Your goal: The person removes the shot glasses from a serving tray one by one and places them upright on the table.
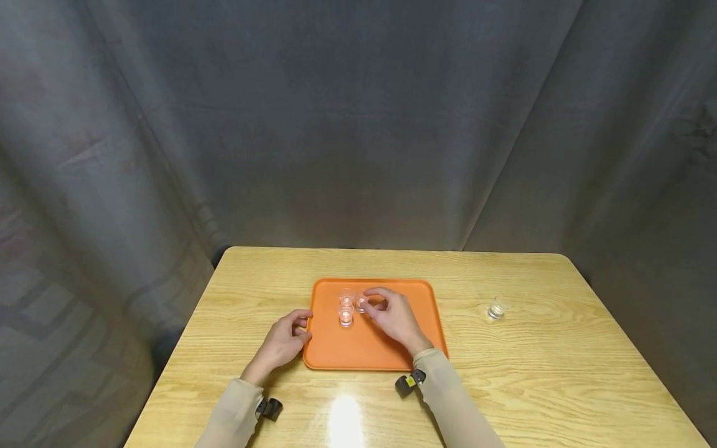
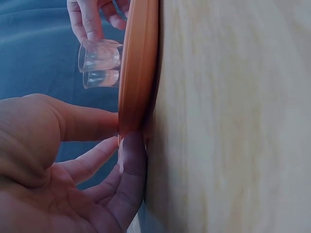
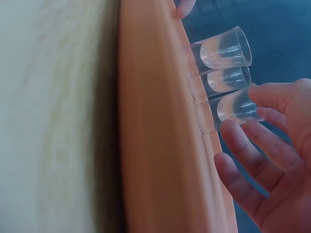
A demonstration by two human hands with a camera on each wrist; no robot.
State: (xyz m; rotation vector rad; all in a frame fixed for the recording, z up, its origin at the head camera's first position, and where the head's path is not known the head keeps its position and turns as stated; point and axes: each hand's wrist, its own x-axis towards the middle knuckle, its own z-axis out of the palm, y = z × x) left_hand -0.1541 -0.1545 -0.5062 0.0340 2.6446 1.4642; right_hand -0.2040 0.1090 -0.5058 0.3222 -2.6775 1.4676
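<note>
An orange tray lies on the table with three small clear shot glasses on it, standing close together. My right hand reaches over the tray and holds the rightmost shot glass between thumb and fingers. Beside that one are the back glass and the front glass, both upright. At the tray's left edge, my left hand pinches the rim, thumb on the upper side and fingers against the outside.
Another clear shot glass stands by itself on the wooden table, right of the tray. Grey curtains hang behind the table and at both sides. A dark camera band sits on each wrist.
</note>
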